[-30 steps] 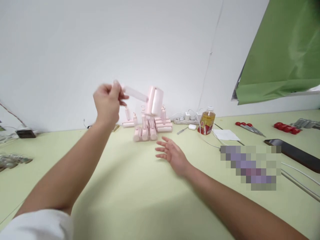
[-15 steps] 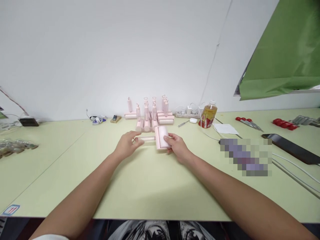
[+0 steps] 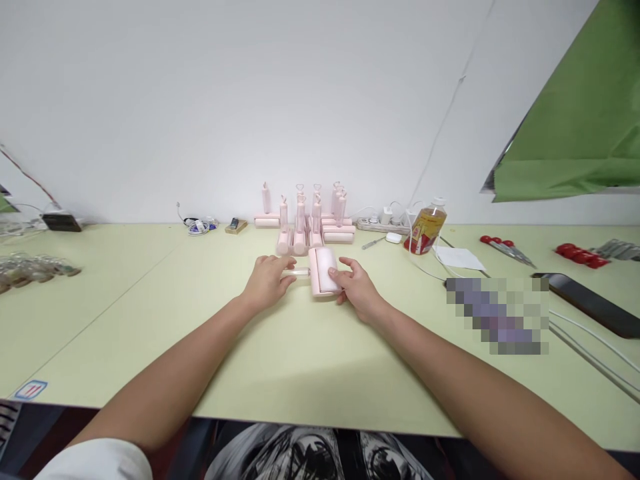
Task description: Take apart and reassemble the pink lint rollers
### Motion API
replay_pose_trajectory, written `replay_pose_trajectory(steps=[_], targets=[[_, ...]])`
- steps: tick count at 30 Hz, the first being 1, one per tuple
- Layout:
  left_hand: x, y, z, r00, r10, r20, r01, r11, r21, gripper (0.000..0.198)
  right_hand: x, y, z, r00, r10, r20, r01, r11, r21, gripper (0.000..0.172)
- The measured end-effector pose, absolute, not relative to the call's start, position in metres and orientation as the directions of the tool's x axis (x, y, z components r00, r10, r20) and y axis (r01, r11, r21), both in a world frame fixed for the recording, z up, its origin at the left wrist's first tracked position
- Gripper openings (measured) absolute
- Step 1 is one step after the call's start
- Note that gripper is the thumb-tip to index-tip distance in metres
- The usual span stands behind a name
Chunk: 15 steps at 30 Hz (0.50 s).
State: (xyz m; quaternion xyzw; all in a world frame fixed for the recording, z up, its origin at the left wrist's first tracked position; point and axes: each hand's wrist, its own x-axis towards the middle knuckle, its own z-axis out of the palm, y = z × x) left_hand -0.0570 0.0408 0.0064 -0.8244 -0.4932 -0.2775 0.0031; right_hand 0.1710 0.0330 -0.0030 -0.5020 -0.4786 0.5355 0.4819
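Just above the table, a pink lint roller (image 3: 326,272) lies sideways between my two hands, its white roll facing up and its clear handle pointing left. My left hand (image 3: 269,280) is closed around that handle, with fingers and thumb on either side. At the other end, my right hand (image 3: 357,287) grips the roller head, thumb on top of the white roll and fingers partly beneath. Behind my hands stands a group of several similar pink lint rollers (image 3: 300,227), heads down on the table and handles upright.
Along the wall are a bundled cable (image 3: 200,227), a power strip (image 3: 383,225), a screwdriver (image 3: 373,243) and a tilted drink bottle (image 3: 426,228). Rightward lie white paper (image 3: 459,258), red-handled tools (image 3: 507,248) and a black phone (image 3: 587,303). Several glassy items (image 3: 35,270) lie far left.
My left hand has shifted right along the handle, nearer the roller head. My right hand keeps its hold on the head. The whole view has shifted slightly.
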Motion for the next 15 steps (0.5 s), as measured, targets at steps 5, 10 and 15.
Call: replay_pose_trajectory(steps=[5,10,15], targets=[[-0.0571,0.0414,0.007,0.321,0.81,0.491,0.776,-0.522,0.355,0.02,0.1727,0.035,-0.0044,-0.038,0.997,-0.072,-0.08,-0.075,-0.994,0.072],[-0.06,0.0441,0.0063,0.276,0.809,0.519,0.784,-0.502,0.366,0.016,0.1754,0.0386,-0.0078,0.0,0.998,-0.056,-0.12,-0.056,-0.991,0.067],[-0.0611,0.0438,0.0068,0.262,0.818,0.512,0.786,-0.489,0.379,0.015,0.1756,0.0402,-0.0093,-0.004,0.998,-0.063,-0.118,-0.063,-0.991,0.068]])
